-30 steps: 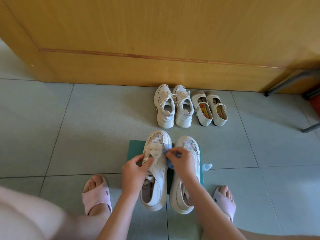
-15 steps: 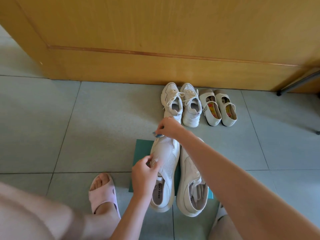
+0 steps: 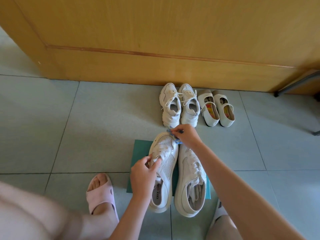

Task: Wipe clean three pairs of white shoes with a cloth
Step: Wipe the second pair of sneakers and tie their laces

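Two white mesh sneakers stand on a green mat [image 3: 141, 148]. My left hand [image 3: 142, 175] grips the left mesh sneaker [image 3: 165, 163] at its laces. My right hand [image 3: 186, 138] pinches a small blue cloth [image 3: 174, 136] against that shoe's toe. The right mesh sneaker [image 3: 191, 186] lies beside it under my right forearm. Farther back stand a pair of chunky white lace-up sneakers [image 3: 179, 105] and a pair of small cream strap shoes [image 3: 216, 109].
A wooden door [image 3: 155, 40] closes off the back. Grey metal furniture legs [image 3: 297, 82] stand at the far right. My feet in pink slides [image 3: 101, 193] flank the mat on the grey tiled floor [image 3: 86, 127].
My right hand moved with the cloth from the middle of the left mesh sneaker forward to its toe. My left hand stayed on the laces. The camera shifted closer and to the left.
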Demonstrator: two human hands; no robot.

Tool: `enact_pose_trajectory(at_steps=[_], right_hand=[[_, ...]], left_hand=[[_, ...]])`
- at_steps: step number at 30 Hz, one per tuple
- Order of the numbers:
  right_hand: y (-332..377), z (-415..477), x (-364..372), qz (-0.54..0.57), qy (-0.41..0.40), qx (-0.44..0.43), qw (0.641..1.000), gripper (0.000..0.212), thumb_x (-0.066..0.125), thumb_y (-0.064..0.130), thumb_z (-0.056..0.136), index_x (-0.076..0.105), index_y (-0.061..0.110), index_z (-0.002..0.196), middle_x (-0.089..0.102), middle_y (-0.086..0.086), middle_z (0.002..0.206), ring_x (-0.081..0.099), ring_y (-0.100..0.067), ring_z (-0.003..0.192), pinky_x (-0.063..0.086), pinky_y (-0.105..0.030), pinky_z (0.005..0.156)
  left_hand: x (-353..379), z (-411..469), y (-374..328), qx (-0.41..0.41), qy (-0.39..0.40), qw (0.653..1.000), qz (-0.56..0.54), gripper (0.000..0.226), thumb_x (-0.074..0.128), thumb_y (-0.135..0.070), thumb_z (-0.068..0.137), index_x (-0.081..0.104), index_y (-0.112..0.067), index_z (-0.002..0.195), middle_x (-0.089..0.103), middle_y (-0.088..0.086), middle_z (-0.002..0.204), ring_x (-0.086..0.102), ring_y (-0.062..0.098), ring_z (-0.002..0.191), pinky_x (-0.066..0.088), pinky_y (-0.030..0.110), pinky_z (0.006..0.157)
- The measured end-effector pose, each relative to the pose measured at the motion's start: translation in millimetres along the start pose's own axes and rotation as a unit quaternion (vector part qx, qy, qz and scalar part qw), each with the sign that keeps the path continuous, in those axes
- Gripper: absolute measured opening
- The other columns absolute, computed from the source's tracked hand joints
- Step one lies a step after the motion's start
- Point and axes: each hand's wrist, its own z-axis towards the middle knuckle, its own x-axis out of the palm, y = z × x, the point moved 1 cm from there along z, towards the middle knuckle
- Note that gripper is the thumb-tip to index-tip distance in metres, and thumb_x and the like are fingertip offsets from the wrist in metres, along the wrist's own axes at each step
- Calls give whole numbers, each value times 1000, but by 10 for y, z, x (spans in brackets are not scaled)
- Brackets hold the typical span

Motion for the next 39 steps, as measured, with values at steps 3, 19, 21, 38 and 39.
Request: enact_pose_trajectory(at_steps=[3,19,21,38,39], right_hand=[[-61,-203,49,59,-48,12,997,14,55,0,90,68,-2,96,62,-6,70,53,-1,49,40,-4,45],[65,-332,-54,108,-126,-7,986,32,54,1,90,62,11,119,66,5,81,60,5,54,47,-11,51],[190,-160,-50,89,-148,-20,985,39,51,4,92,54,16,129,63,2,84,59,-4,62,48,-19,58],[-53,-487,568,62,-212,-61,973,12,64,6,84,70,6,94,55,1,91,57,-28,91,49,-41,80],[-75,-537,588,53,-216,-66,973,14,63,5,84,70,6,95,57,-1,92,57,-27,91,49,-40,80]], left_hand=[[-11,-2,5,-14,4,1000,-12,33,66,-42,80,69,-19,103,68,-8,78,63,4,70,51,23,58],[-86,76,114,-6,21,999,-33,35,65,-41,82,69,-18,108,70,-5,84,64,6,75,51,25,61],[-99,81,117,-5,21,999,-36,34,66,-39,82,69,-17,107,70,-4,85,63,5,75,47,22,59],[-139,90,156,9,34,997,-70,26,65,-34,84,70,-16,103,70,-3,82,63,7,75,42,20,58],[-137,94,163,10,34,997,-71,27,66,-35,84,70,-16,103,70,-3,83,63,8,76,43,20,59]])
